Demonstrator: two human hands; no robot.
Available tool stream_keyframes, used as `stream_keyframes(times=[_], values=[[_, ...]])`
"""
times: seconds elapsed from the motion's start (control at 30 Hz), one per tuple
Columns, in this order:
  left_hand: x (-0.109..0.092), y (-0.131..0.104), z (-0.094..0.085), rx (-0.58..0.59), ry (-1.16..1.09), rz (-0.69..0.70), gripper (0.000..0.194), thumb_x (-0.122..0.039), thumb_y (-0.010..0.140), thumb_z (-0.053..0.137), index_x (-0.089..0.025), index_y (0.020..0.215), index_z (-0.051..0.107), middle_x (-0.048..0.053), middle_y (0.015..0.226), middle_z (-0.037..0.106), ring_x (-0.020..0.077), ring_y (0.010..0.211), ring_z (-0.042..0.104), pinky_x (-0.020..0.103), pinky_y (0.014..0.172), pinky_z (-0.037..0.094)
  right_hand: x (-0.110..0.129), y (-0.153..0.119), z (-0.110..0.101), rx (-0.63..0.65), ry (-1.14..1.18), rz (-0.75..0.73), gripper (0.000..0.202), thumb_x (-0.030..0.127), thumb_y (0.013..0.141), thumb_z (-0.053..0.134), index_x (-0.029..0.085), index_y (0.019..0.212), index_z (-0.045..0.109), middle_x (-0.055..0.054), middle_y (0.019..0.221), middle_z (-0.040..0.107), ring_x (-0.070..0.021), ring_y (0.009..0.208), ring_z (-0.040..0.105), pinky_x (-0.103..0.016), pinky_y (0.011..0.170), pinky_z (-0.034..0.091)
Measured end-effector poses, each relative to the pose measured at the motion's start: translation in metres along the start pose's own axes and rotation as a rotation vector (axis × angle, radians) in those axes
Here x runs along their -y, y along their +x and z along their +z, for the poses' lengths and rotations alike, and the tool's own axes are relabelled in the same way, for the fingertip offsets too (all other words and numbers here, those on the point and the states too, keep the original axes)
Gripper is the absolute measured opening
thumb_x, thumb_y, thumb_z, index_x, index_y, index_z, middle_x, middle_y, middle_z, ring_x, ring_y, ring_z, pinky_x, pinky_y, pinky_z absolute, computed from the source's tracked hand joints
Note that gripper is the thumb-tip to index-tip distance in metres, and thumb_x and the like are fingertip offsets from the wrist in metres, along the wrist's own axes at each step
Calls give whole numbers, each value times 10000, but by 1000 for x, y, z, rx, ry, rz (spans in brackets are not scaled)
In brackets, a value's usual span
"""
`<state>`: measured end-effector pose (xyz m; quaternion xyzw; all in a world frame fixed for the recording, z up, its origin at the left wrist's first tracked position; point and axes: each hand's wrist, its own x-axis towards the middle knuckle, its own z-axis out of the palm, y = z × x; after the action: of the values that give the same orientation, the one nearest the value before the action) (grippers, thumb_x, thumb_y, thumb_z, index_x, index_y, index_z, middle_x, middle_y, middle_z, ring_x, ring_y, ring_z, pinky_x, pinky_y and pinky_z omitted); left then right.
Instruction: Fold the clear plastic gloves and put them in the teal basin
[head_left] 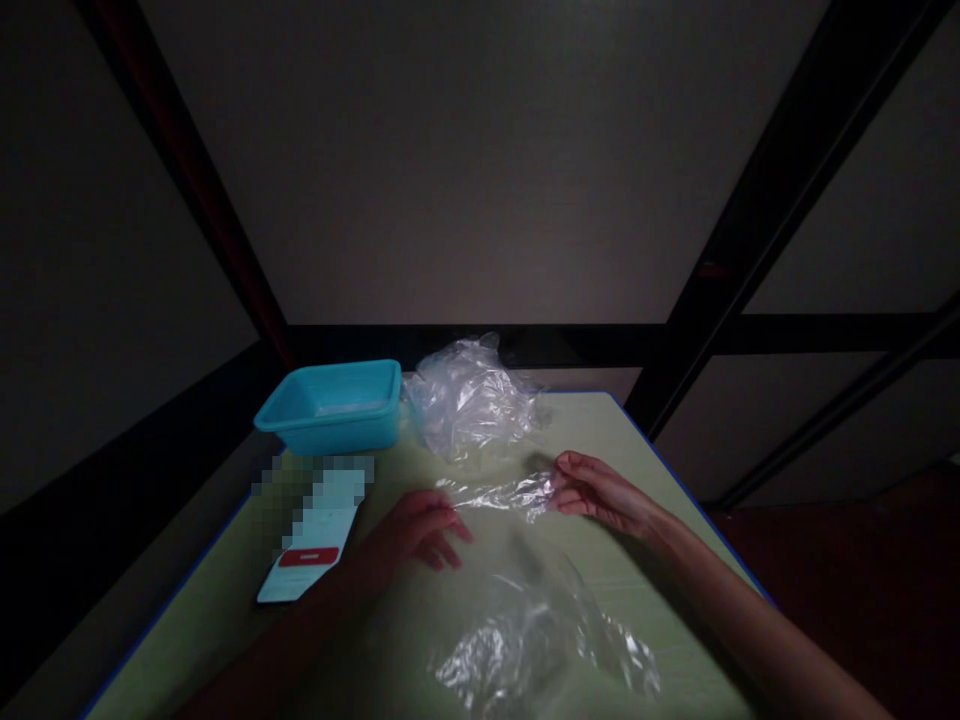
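A clear plastic bag (499, 494) is stretched between my two hands above the table. My left hand (426, 525) pinches its left end, with the other fingers spread below. At the right end, my right hand (596, 490) grips the plastic between thumb and fingers. Just beyond it lies a crumpled heap of clear plastic (476, 395). Nearer to me, another loose sheet of clear plastic (517, 640) spreads over the table; whether it joins the held piece cannot be made out.
A blue basket (337, 435) stands at the table's back left. A lit phone (322, 530), partly pixelated, lies left of my left hand. The pale green table (645, 440) has a blue edge, with a wall panel (480, 200) behind it.
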<state>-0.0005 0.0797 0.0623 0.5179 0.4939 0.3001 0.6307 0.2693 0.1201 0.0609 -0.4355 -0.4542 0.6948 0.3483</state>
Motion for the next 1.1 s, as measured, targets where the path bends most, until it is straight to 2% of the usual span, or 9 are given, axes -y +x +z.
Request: stream_keyframes(times=[0.2,0.37,0.43,0.53,0.63,0.77,0.9,0.97,1.1], values=[[23,24,-9,-181,197,13,282,-451,678,549,-182,667,463,19,670,668,137,458,618,216,416,441,-18,3,-6,-36,-224,-135,489,495,703,681,215,1000,412,-10,761,655,-145,589,653,-278,539,505],[28,23,-12,-361,362,115,152,-329,740,499,-183,783,491,27,749,648,164,508,613,292,492,490,-22,4,-10,-88,-362,-256,541,380,616,743,222,1007,404,31,762,569,-136,617,600,-286,560,471],[28,18,-13,-474,467,234,204,-252,732,528,-188,924,507,62,928,642,216,724,646,362,666,516,-22,5,-11,-114,-420,-300,502,326,613,729,220,994,420,25,788,557,-129,627,576,-287,575,461],[31,12,-12,-550,787,565,292,-176,749,525,-193,1040,522,102,1098,599,279,1036,568,431,888,459,-24,5,-11,-140,-499,-354,417,288,643,678,215,983,448,8,813,559,-127,629,553,-292,588,457],[36,7,-8,-341,1029,768,303,-140,794,484,-179,1088,548,115,1198,575,268,1120,530,422,941,448,-26,7,-9,-166,-555,-397,344,293,682,626,211,972,460,-12,837,564,-137,643,558,-299,592,464],[41,4,-3,9,1121,753,451,-191,815,551,-197,1260,481,105,1400,434,261,1267,411,427,1033,368,-26,6,-6,-219,-599,-450,237,331,744,580,212,922,478,-41,881,575,-172,750,581,-318,643,483],[42,3,-3,135,1213,720,622,-275,821,602,-215,1383,345,100,1475,316,272,1352,267,463,1094,249,-17,-1,-2,-226,-685,-499,161,329,773,587,198,839,521,-40,842,587,-173,750,564,-304,640,472],[43,4,-5,140,1254,687,644,-298,826,605,-209,1397,323,106,1483,294,278,1361,240,473,1098,226,-13,-8,-1,-92,-761,-482,159,328,779,603,183,772,538,-17,751,580,-151,672,540,-276,587,444],[45,8,-9,110,1296,639,635,-304,836,598,-201,1399,322,114,1491,272,283,1364,230,479,1100,205,-14,-16,6,341,-865,-415,231,355,707,715,160,718,590,3,733,568,-132,653,516,-252,559,409]])
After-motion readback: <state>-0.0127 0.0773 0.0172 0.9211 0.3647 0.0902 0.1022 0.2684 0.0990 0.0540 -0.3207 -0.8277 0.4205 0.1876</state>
